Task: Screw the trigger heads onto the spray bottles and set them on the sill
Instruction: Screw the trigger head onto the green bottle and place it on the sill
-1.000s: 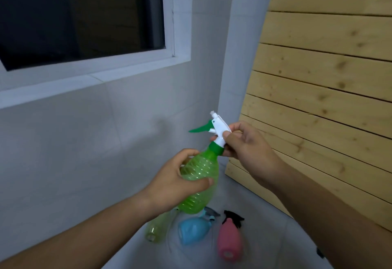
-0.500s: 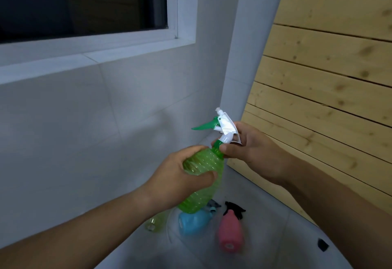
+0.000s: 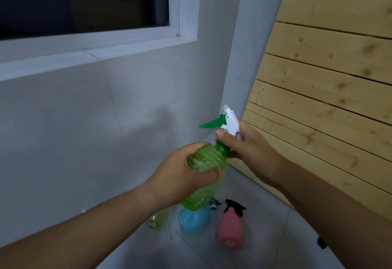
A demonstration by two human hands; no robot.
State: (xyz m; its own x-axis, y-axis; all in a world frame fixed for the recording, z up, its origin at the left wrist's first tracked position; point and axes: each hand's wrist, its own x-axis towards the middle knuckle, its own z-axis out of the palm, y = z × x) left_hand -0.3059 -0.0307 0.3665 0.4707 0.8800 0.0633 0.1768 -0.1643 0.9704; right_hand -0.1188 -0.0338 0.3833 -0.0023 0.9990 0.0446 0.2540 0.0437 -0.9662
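My right hand (image 3: 244,149) is pinched around the neck collar of a green bottle (image 3: 203,175), thumb on the near side, just under its white trigger head (image 3: 230,121) with a green lever. My left hand (image 3: 182,175) is wrapped closed around the bottle's ribbed upper body, holding it tilted in the air in front of me. I judge I am mid-way through screwing this head on; next the collar needs turning until snug, then the bottle lifts up and left to the white window sill (image 3: 91,56). Below my hands, on the pale floor, lie a blue bottle (image 3: 195,220), a pink bottle (image 3: 230,230) and a yellowish bottle (image 3: 158,220). Wooden boards (image 3: 328,77) stand to the right.
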